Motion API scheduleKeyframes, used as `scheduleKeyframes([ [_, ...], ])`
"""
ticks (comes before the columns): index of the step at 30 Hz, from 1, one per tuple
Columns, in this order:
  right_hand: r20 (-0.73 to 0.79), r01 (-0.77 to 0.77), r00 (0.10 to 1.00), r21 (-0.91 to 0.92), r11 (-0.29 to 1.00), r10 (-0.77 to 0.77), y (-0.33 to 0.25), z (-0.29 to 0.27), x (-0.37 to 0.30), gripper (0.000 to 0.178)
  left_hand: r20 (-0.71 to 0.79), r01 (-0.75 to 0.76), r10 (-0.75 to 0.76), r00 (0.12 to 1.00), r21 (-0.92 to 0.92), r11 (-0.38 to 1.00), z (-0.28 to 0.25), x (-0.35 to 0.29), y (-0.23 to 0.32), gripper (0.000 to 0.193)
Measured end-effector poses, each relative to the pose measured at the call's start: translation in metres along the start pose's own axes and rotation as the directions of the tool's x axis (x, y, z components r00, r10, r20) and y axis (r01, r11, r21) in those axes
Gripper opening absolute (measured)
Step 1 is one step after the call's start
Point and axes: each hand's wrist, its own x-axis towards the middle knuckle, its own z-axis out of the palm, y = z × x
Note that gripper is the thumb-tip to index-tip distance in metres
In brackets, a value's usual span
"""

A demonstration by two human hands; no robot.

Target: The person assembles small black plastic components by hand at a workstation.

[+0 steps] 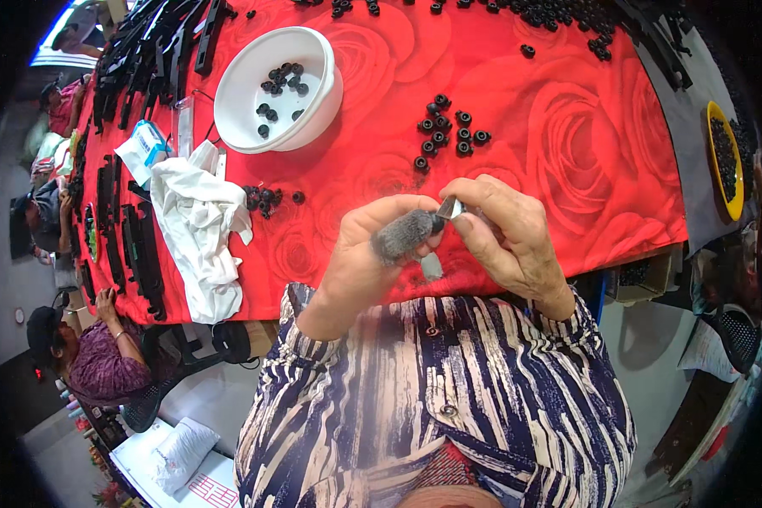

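- At left hand [347, 254], with fingers curled narrow: grey fuzzy oblong piece [400, 236]; cannot tell if held or worn
- Pinched in right hand [516, 241], thumb to fingertips: small silvery wedge-shaped piece [451, 208]
- Between both hands: small dark part [438, 223], just by silvery piece
- Beyond hands, on red rose-print tablecloth [567, 203]: loose cluster of small round black parts [439, 138]
- Farther left: round white bowl [328, 93] with more black parts inside
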Motion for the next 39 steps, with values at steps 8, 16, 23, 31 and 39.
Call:
scheduleKeyframes([
  [8,0.023,0.004,1.0,-0.003,1.0,-0.004,0.003,0.001,0.0,0.019,0.002,0.06,-0.06,0.998,-0.011,0.998,-0.004,0.0,0.0,0.028],
  [16,0.05,0.01,0.999,-0.002,1.0,-0.01,0.005,-0.001,0.001,0.019,-0.009,0.118,-0.119,0.993,-0.043,0.992,-0.004,-0.001,0.002,0.026],
  [23,0.055,0.049,0.997,-0.006,0.999,-0.048,0.017,0.0,0.0,0.02,-0.049,0.178,-0.181,0.982,-0.056,0.982,-0.003,0.0,0.001,0.026],
  [31,0.109,0.018,0.994,0.087,0.996,-0.028,0.016,-0.001,-0.002,0.021,-0.082,-0.003,-0.006,0.997,-0.11,0.994,-0.008,0.013,0.004,0.021],
  [39,0.016,-0.071,0.997,0.061,0.996,0.07,0.015,0.001,0.002,0.017,-0.028,0.122,-0.123,0.992,-0.033,0.992,-0.003,0.006,-0.002,0.018],
])
